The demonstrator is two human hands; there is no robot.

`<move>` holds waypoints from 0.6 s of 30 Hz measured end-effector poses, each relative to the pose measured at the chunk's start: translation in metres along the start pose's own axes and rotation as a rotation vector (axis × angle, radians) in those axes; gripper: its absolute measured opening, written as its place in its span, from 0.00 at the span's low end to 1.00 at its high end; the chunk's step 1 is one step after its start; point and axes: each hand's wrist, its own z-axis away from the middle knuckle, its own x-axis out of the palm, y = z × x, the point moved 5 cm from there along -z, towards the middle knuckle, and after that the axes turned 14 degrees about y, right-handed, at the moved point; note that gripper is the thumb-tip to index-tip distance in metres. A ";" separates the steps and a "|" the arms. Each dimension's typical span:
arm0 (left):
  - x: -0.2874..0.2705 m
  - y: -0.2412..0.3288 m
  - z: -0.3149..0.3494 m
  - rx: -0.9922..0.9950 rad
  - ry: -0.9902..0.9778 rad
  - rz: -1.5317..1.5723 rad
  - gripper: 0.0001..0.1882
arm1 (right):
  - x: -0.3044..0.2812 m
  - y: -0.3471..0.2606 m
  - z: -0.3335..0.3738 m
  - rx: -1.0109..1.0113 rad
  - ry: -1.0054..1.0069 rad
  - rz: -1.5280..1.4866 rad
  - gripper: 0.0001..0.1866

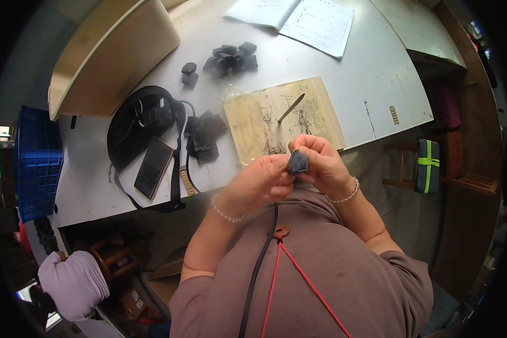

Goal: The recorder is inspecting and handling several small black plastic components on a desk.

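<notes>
A small dark grey folded piece (297, 162), fabric-like in look, is pinched between my two hands in front of my chest. My left hand (257, 179) grips its left side with thumb and fingers. On the other side, my right hand (325, 164) has its fingertips closed on the upper edge. Just beyond them lies a worn wooden board (327, 104) with dark marks, and a pointed metal rod (291, 108) stands tilted on it. Left of the board is a heap of flat dark pieces (205, 134). Farther back sits a pile of small dark folded pieces (231, 59).
A black bag (118, 138) with straps and a dark phone (154, 168) lie on the white table (372, 84). An open notebook (321, 25) is at the back. Left stands a blue basket (39, 163); right, a strapped stool (428, 166). Another person (73, 284) is lower left.
</notes>
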 end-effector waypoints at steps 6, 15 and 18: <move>-0.006 -0.009 -0.009 -0.111 -0.093 0.560 0.09 | 0.007 -0.007 0.001 -0.052 0.017 0.036 0.07; -0.019 -0.012 -0.020 0.050 -0.005 0.424 0.10 | 0.018 0.006 0.001 0.219 -0.338 -0.502 0.08; -0.003 -0.001 -0.011 0.030 -0.055 0.408 0.11 | 0.023 0.000 0.001 0.094 -0.205 -0.458 0.13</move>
